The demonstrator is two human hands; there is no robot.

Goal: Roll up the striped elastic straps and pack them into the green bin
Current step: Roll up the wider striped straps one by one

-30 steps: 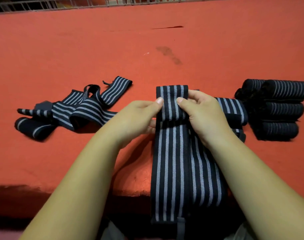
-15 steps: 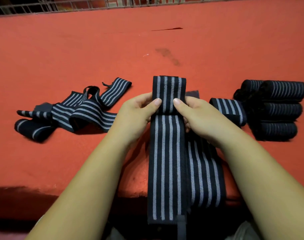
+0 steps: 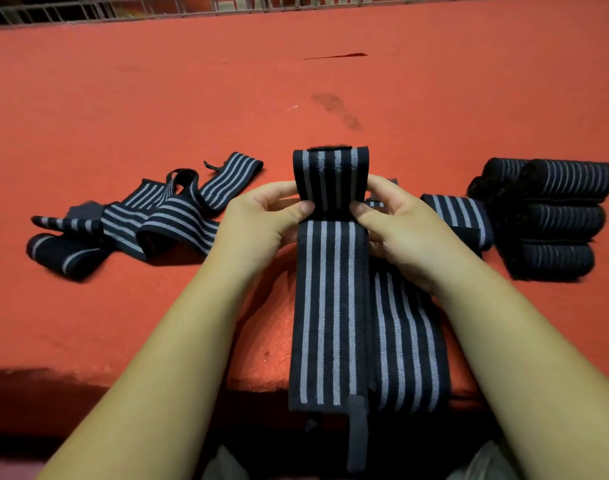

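Folded far end of striped strap (image 3: 334,306) stands taller than a second ago, dark edge now showing at its top. Strap lies on red surface (image 3: 192,81), long axis straight away from body, near end with grey tab (image 3: 357,434) hanging over front edge. Left hand (image 3: 261,220) pinches fold at left edge, right hand (image 3: 400,230) at right edge, fingers curled; both equally near. Roll likely runs along that axis, toward body. Second strap (image 3: 410,341) flat, just beside on right; finished rolls (image 3: 555,220) beyond; loose straps (image 3: 157,216) left. Green bin not in view.
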